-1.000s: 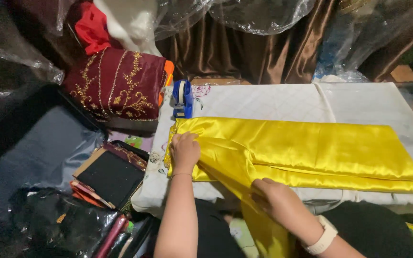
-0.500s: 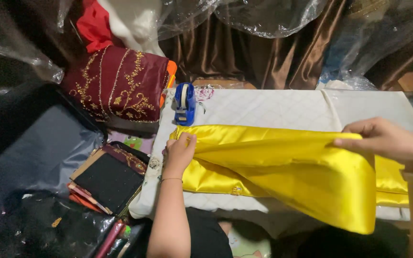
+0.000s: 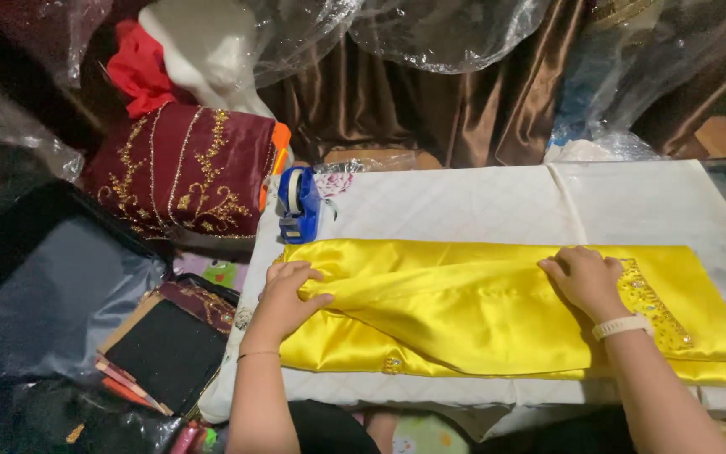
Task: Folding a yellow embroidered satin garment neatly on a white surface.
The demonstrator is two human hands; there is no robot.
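A shiny yellow satin garment (image 3: 464,307) with gold beaded trim lies folded lengthwise on a white quilted table (image 3: 481,206). My left hand (image 3: 289,294) rests on the garment's left end, fingers gripping the edge of a fold. My right hand (image 3: 586,282), with a pale wristband, presses flat on the upper layer toward the right, next to the beaded trim. The top layer lies folded over from the front and slants down toward the left.
A blue tape dispenser (image 3: 298,204) stands at the table's back left corner. Left of the table are a maroon gold-embroidered cloth (image 3: 182,172), a red cloth, a black folder (image 3: 170,353) and plastic-wrapped bundles. Brown curtains and clear plastic hang behind.
My right hand lifted the hanging front part of the yellow garment, carried it up and to the right, and laid it flat on the table. My left hand stayed at the left end.
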